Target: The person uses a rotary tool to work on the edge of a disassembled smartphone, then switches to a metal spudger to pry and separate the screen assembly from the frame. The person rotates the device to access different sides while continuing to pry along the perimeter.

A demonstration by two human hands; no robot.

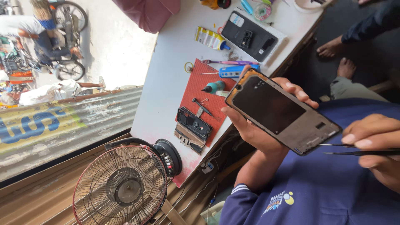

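An opened phone frame (283,111), dark inside with an orange-brown rim at its upper end, is held above the person's lap, tilted, with its long axis running from upper left to lower right. The left hand (260,125) grips it from beneath, the thumb along the near edge and the fingertips (298,92) curling over the far edge. The right hand (375,146) is closed in a pinch on a pair of black tweezers (354,149), whose two fine tips lie just beside the lower right corner of the frame; whether they touch it cannot be told. Beyond the frame stands a white table (166,71) bearing a red work mat (200,87). On the mat lie a second disassembled phone part (194,123), a teal-capped small bottle (213,87), and a blue-handled tool (233,71) with a purple-handled tool (229,62) alongside it. Further back on the table lie a black phone back cover (250,36) with camera openings and a yellow tube (210,39). A red-rimmed electric fan (121,187) stands below the table's near end. Another person's bare feet (337,56) show at upper right.
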